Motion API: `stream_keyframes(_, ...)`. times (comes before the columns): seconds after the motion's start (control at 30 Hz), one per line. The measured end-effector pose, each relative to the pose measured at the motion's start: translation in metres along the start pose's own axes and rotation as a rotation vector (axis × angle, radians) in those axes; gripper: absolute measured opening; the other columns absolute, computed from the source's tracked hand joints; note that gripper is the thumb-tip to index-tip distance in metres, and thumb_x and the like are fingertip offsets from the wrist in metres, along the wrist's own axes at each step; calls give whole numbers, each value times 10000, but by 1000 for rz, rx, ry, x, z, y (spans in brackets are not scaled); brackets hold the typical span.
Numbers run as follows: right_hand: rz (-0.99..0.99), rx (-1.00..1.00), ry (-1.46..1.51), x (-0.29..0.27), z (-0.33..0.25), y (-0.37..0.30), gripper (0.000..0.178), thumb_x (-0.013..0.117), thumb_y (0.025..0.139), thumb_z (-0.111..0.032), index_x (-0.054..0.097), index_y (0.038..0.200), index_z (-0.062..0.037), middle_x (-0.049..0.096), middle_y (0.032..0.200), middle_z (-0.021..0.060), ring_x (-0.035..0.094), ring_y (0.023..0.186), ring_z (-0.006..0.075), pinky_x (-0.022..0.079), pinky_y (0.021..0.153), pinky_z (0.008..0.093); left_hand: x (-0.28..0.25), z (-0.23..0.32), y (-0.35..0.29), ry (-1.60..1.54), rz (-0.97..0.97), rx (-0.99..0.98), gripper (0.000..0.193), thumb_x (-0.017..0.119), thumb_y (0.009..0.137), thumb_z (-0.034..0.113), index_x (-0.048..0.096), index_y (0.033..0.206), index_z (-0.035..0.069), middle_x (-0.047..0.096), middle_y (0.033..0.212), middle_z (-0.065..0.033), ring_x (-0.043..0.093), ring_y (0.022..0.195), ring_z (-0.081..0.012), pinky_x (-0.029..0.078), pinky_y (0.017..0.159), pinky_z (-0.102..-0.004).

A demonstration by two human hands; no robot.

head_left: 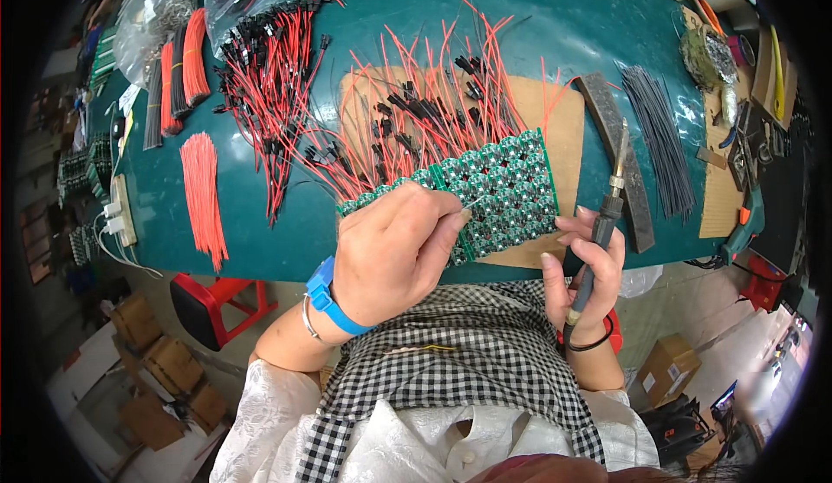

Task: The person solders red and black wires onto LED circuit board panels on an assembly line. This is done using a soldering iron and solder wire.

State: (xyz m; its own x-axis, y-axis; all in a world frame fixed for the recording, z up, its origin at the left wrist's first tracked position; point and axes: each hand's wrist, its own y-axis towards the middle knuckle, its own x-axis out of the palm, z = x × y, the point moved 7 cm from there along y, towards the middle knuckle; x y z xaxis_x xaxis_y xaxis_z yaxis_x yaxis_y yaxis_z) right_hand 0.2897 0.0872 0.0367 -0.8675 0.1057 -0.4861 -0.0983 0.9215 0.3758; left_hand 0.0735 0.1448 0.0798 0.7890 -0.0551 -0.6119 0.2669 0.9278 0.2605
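Observation:
A panel of small green circuit boards (516, 190) lies tilted on a brown cardboard sheet (565, 141). My left hand (390, 245) rests over the panel's left part, thumb and forefinger pinched together. A thin, pale tip pokes out from that pinch toward the boards; I cannot make out what it is. Red and black wires with black connectors (425, 110) fan out from the panel's far edge. At the panel's right side, my right hand (598, 266) grips a soldering iron (604, 227) like a pen, its metal tip pointing away from me and raised off the boards.
Loose connector leads (273, 93) heap at the far left of the green table, with a red wire bundle (204, 197) nearer me. Right of the panel lie a dark flat bar (637, 206) and black wires (660, 141). A green glue gun (744, 227) sits at the right edge.

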Motion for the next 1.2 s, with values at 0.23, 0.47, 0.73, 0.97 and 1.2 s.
stream_keyframes(0.23, -19, 18, 41, -2, 3, 2, 317, 694, 888, -20, 539, 1163, -49, 574, 1237, 257, 687, 997, 334, 574, 842, 433, 7, 3, -2, -38, -22, 13, 183, 765, 751, -74, 617, 825, 4, 651, 777, -110, 637, 652, -237, 492, 573, -309)
stream_keyframes(0.47, 23, 28, 160, -8, 7, 2, 339, 537, 1033, -334, 559, 1175, -27, 617, 1178, 256, 683, 981, 343, 568, 840, 438, 8, 2, -3, -35, -18, 91, 188, 761, 737, -92, 623, 827, 0, 650, 779, -110, 651, 668, -237, 515, 591, -313)
stream_keyframes(0.73, 60, 17, 167, -15, 13, 1, 437, 496, 1046, -419, 556, 1185, -9, 643, 1143, 250, 686, 954, 345, 573, 820, 436, 11, 2, -7, 28, -88, 74, 184, 778, 733, -73, 655, 832, 20, 660, 730, -92, 640, 615, -223, 502, 554, -311)
stream_keyframes(0.97, 64, 2, 153, -19, 13, -5, 417, 484, 1055, -396, 547, 1200, -9, 651, 1136, 250, 686, 947, 341, 570, 800, 421, 17, 1, -12, -18, -81, 79, 173, 791, 729, -49, 682, 835, 35, 661, 717, -80, 625, 585, -218, 484, 524, -314)
stream_keyframes(1.2, 79, 12, 127, -19, 14, -7, 379, 496, 1055, -364, 539, 1206, -20, 646, 1150, 253, 686, 951, 332, 569, 767, 401, 16, 3, -15, 18, -84, 84, 171, 793, 733, -38, 676, 829, 43, 652, 709, -76, 618, 575, -214, 479, 516, -312)
